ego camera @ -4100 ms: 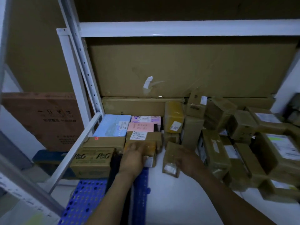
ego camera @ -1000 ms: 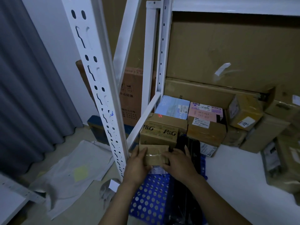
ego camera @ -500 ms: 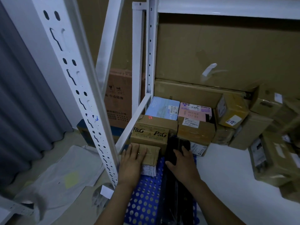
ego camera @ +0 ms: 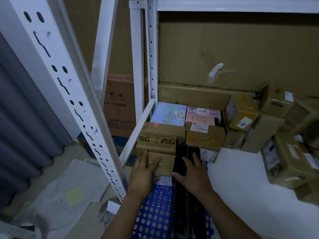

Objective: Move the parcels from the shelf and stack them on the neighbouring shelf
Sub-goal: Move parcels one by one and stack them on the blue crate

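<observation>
The parcel (ego camera: 164, 163) sits at the front of the stacked rows. Its far edge butts against the P&G box (ego camera: 156, 144) and its near edge overhangs the blue tray (ego camera: 155, 214). This placement probably serves to close the row without a gap.

The left hand (ego camera: 144, 171) lies flat on the parcel's left half, fingers straight and together. It grips nothing – the likely purpose is to press the parcel down and square it.

The right hand (ego camera: 193, 175) rests just beside the parcel on the black pack (ego camera: 186, 149), fingers spread and extended. Its thumb lies at the parcel's near right corner (contact cannot be confirmed). This hand probably steadies the neighbouring item.

The parcel thus lies under the left hand and directly left of the right hand. The loose pile (ego camera: 283, 161) waits well apart, at the right of the shelf (ego camera: 241, 178).
</observation>
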